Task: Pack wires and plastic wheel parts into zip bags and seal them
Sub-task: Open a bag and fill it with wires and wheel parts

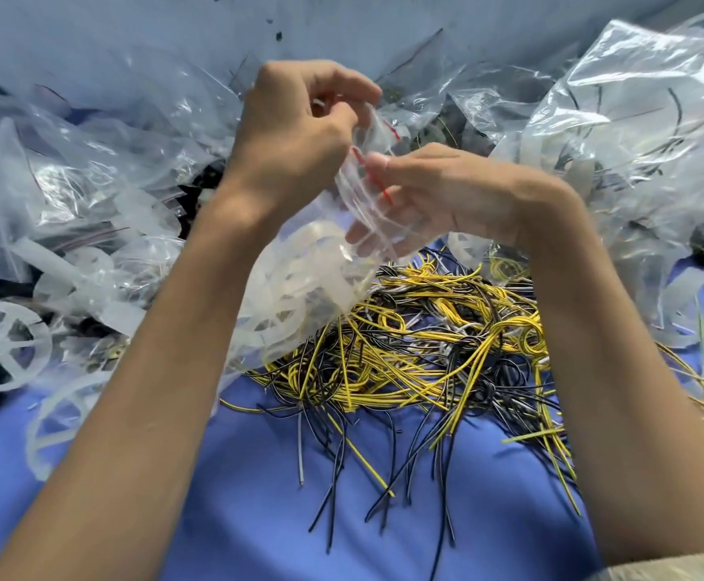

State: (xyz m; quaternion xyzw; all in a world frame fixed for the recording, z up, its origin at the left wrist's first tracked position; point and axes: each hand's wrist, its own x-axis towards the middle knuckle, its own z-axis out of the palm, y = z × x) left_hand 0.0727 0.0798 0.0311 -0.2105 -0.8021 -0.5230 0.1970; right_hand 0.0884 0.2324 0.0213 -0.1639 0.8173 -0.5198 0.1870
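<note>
A clear zip bag (321,283) with a red seal line hangs between both hands above the blue cloth. Translucent white plastic wheel parts (283,304) show through its lower half. My left hand (296,132) pinches the bag's top edge from the upper left. My right hand (430,190) holds the red strip at the bag's mouth between thumb and fingers. Below lies a tangled heap of yellow, black and white wires (417,350).
Loose white spoked wheels (2,345) lie at the left on the blue cloth (258,496). Piles of clear zip bags (90,169) cover the left and back. A large crumpled plastic bag (644,132) rises at the right.
</note>
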